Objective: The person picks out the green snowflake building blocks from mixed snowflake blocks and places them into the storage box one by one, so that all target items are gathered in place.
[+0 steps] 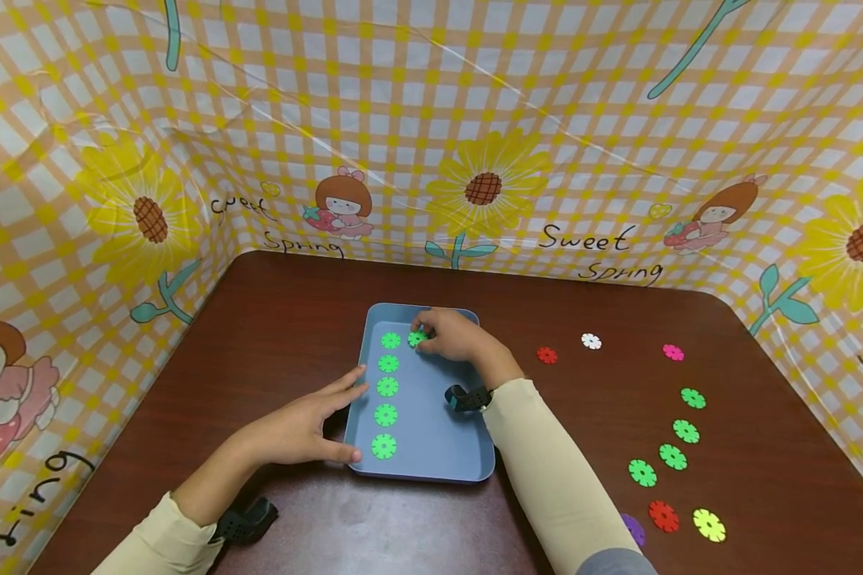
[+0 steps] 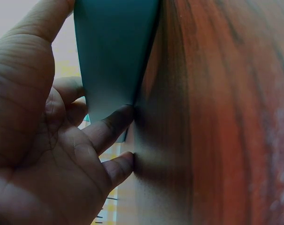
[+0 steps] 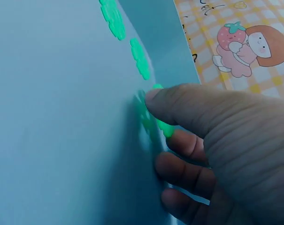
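A blue tray (image 1: 431, 447) lies on the brown table (image 1: 273, 335). Down its left side runs a column of several green snowflake discs (image 1: 387, 386). My right hand (image 1: 426, 335) reaches into the tray's far end and pinches another green disc (image 1: 416, 339) just right of the column's top. In the right wrist view, the thumb and curled fingers of the right hand (image 3: 203, 122) hold that green disc (image 3: 164, 127) against the tray floor (image 3: 62, 117). My left hand (image 1: 331, 415) rests with straight fingers on the tray's left rim, thumb at the near corner. The left wrist view shows the left hand (image 2: 62, 140) touching the tray's edge (image 2: 113, 56).
Loose discs lie on the table right of the tray: red (image 1: 546, 355), white (image 1: 591, 342), pink (image 1: 673, 352), several green (image 1: 672, 457), plus red (image 1: 664, 516), yellow (image 1: 709, 525) and purple (image 1: 633, 529) near my right sleeve. A patterned cloth wall (image 1: 475, 160) encloses three sides.
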A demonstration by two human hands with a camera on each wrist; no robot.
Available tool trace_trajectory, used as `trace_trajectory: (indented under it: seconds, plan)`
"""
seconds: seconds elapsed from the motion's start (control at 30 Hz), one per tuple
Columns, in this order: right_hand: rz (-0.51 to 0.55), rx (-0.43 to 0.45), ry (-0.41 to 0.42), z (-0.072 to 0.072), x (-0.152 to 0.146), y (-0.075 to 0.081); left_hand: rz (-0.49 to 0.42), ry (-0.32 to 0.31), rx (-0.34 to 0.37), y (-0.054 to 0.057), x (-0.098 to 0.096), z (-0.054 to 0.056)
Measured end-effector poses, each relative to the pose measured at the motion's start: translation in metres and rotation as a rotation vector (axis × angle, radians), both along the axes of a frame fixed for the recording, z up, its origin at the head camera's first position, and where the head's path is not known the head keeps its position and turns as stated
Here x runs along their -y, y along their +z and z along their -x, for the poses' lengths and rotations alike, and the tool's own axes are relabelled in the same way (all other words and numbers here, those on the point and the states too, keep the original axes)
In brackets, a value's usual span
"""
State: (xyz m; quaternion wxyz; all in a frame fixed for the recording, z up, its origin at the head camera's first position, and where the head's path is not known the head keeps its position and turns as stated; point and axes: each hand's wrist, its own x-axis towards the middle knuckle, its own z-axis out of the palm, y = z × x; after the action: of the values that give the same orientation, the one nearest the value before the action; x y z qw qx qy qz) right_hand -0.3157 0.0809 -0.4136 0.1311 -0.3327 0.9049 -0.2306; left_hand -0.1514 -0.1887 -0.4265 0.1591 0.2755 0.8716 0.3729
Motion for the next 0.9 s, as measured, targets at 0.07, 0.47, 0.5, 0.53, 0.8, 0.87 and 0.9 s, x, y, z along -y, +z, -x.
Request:
trace_trajectory:
  seconds: [0.07, 0.47, 0.5, 0.53, 0.8, 0.87, 0.9]
  plan:
    - [0.001, -0.003, 0.0, 0.0006, 0.0004, -0.0022, 0.001, 0.003, 0.002, 0.0006, 0.0001, -0.0003]
    - [-0.002, -0.014, -0.017, 0.0018, 0.0017, -0.0055, 0.003, -0.001, -0.007, 0.0011, 0.0005, 0.0002]
    - [-0.001, -0.017, -0.015, 0.0018, 0.0017, -0.0056, 0.002, -0.001, -0.006, 0.0011, 0.0005, 0.0003]
    - [0.0, -0.017, -0.013, 0.0018, 0.0018, -0.0057, 0.001, 0.0, -0.005, 0.0012, 0.0005, 0.0004]
    - [-0.008, -0.028, -0.011, 0.0009, 0.0013, -0.0064, 0.006, -0.001, -0.008, 0.0002, -0.0002, 0.0003]
    - [-0.01, -0.03, -0.011, 0.0007, 0.0012, -0.0069, 0.007, -0.003, -0.011, 0.0001, -0.0004, 0.0002]
    - [-0.011, -0.029, -0.011, 0.0005, 0.0012, -0.0071, 0.008, -0.004, -0.014, 0.0, -0.0004, 0.0001]
